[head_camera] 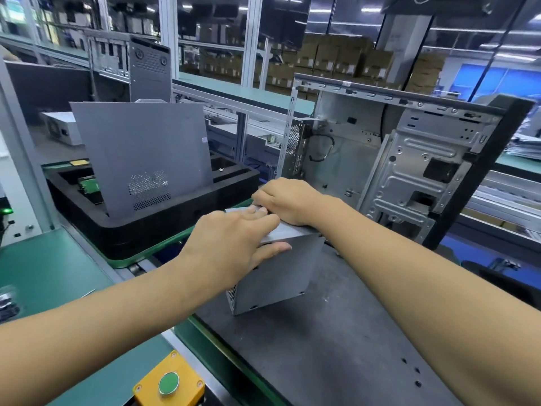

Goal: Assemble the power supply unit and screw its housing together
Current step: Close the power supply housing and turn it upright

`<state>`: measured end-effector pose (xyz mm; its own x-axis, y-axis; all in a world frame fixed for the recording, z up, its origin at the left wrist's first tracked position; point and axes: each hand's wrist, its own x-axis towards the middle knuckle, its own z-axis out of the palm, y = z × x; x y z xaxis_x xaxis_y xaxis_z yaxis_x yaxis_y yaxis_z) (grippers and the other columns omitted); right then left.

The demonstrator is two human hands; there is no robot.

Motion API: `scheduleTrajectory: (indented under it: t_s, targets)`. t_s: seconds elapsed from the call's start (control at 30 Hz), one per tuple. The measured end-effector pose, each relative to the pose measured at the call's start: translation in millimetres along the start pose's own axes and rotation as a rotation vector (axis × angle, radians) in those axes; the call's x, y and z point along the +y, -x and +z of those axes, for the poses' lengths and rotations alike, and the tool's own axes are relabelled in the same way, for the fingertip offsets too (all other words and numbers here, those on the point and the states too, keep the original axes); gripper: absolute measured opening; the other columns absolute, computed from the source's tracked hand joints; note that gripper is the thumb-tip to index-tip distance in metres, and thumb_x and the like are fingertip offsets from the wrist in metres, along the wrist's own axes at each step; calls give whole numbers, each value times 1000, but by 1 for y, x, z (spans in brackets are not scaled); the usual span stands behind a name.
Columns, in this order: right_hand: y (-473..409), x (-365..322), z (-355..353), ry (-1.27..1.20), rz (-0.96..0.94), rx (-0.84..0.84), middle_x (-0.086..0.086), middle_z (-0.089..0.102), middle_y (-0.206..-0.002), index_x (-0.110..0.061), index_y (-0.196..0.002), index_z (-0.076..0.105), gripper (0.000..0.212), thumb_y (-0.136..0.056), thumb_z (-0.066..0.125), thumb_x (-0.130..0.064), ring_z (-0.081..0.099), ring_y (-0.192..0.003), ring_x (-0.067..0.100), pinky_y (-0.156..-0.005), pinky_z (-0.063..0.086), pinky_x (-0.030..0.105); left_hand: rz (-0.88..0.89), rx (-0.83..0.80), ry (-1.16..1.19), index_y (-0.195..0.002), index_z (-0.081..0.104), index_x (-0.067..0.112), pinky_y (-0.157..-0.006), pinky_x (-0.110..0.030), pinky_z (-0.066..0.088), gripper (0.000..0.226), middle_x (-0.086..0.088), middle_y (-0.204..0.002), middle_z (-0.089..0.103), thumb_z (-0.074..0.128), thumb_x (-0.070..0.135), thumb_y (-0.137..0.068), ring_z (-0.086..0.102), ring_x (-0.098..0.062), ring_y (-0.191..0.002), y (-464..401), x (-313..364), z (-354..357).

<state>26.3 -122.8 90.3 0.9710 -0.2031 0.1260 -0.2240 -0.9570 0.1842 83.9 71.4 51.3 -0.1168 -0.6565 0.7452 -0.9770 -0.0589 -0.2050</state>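
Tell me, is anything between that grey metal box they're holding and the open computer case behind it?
Nothing visible. Both hands already hold the power supply box: left hand on its top edge, right hand at its far end. The open computer case stands just behind, its open side facing the box.

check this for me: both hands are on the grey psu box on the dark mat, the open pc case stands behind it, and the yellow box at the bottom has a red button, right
Not quite: the button on the yellow box is green, not red, as the head view shows. The rest holds: the left hand and right hand are both on the grey PSU box on the dark mat, with the open PC case behind it.
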Motion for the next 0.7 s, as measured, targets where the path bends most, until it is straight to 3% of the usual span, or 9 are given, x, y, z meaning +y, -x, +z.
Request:
scheduleTrajectory:
  t_s: [0.17, 0.27, 0.33, 0.43, 0.5, 0.63, 0.7]
  targets:
    - [0, 4, 2, -95, 19, -18, -4, 64, -137, -31, -120, 71, 34, -107, 39, -28, 57, -120, 26, -79, 37, 34, -23, 74, 34, -72, 59, 17, -47, -24, 35, 46, 3, -75, 70, 47, 55, -95, 73, -17, -72, 1, 3, 4]
    - [2, 3, 1, -100, 44, -45, -5, 61, -143, -31, -123, 70, 37, -108, 36, -30, 56, -124, 27, -85, 39, 34, -35, 53, 113, -76, 63, 15, -49, -32, 54, 45, -2, -93, 78, 47, 53, -96, 77, -21, -88, 4, 6, 5]
    - [4, 3, -2, -97, 51, -66, -5, 60, -144, -29, -123, 69, 36, -108, 37, -29, 55, -126, 28, -89, 41, 34, -33, 35, 146, -77, 63, 15, -50, -36, 57, 43, -2, -96, 78, 53, 52, -96, 77, -22, -91, 3, 6, 3]
    - [10, 9, -3, -105, 58, -62, -5, 64, -111, -28, -96, 63, 25, -107, 40, -24, 58, -108, 34, -76, 36, 36, -19, 1, 141, -77, 60, 16, -48, -28, 46, 41, 6, -81, 72, 64, 56, -88, 72, -22, -74, 0, -1, -1]
    - [14, 18, -3, -164, 101, -29, -2, 61, -100, -26, -87, 56, 26, -107, 39, -24, 56, -99, 32, -74, 33, 36, -21, -88, 121, -80, 55, 22, -50, -28, 37, 45, 10, -75, 64, 56, 67, -87, 64, -21, -67, -6, -7, -3]
    - [9, 17, -6, -266, 177, -81, 3, 62, -92, -23, -81, 62, 27, -100, 44, -17, 52, -86, 28, -70, 33, 34, -9, -268, 102, -96, 48, 37, -65, -30, 36, 45, 18, -95, 41, 44, 79, -82, 51, -10, -95, -27, -15, -3]
    - [5, 17, -10, -286, 176, -131, 1, 63, -87, -31, -72, 57, 22, -90, 50, -20, 55, -84, 27, -70, 36, 32, 28, -333, 75, -110, 49, 42, -71, -32, 43, 44, 21, -115, 44, 43, 77, -84, 49, -9, -108, -37, -12, -2]
